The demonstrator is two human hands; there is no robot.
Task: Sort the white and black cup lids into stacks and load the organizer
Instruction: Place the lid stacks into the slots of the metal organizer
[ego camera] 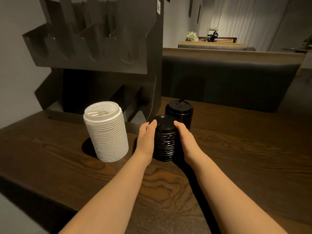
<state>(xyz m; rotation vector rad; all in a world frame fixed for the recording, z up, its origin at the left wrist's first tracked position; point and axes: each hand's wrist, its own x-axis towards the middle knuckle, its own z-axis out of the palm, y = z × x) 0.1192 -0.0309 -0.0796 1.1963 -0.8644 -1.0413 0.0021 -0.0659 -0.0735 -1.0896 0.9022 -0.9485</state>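
Note:
A tall stack of white lids (106, 132) stands on the wooden table (236, 157), left of centre. A stack of black lids (164, 141) stands in the middle. My left hand (146, 137) presses its left side and my right hand (183, 137) its right side, fingers wrapped around the stack. Behind it stands a second, shorter stack of black lids (179, 111), untouched. The black organizer (94, 53) rises at the back left, with scooped upper slots and divided lower compartments that look dark.
A thin cable (152, 98) hangs down the organizer's right edge. A dark padded bench back (228, 81) runs behind the table. The table's left edge (33, 186) drops off near my left arm.

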